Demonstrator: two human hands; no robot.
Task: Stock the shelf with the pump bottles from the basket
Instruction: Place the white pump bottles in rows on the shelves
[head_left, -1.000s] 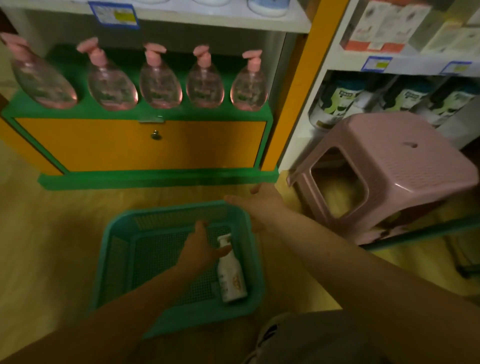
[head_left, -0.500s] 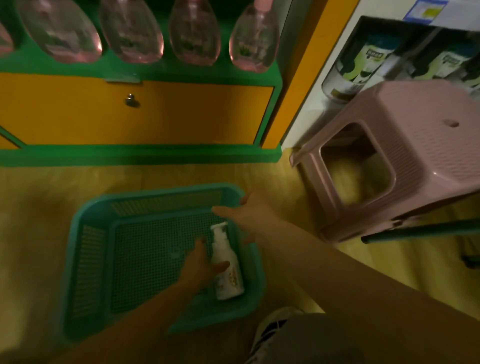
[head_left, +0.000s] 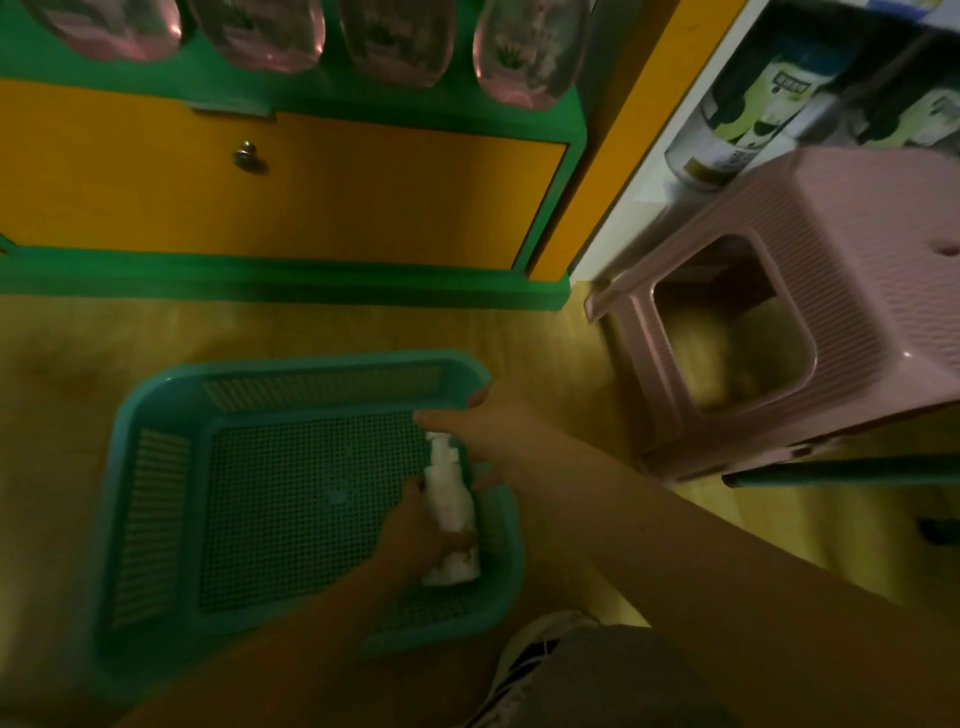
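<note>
Lying in the teal basket (head_left: 156, 467) on the floor, the white pump bottle (head_left: 451, 512) is wrapped by my left hand (head_left: 415, 525); my right hand (head_left: 493, 421) hovers open near its pump. It looks light, rigid, slick; I'd grip the body, not the nozzle.

floor (head_left: 78, 415): yellow wood | cabinet (head_left: 363, 197): orange, green-framed | stool (head_left: 831, 291): pink | light: dim

Left forearm reaching forward from lower left, left hand (head_left: 415, 530) curled with fingers closed in a grasp, right arm stretched in from the lower right, right hand (head_left: 493, 421) spread palm-down, fingers loosely extended, holding nothing
</note>
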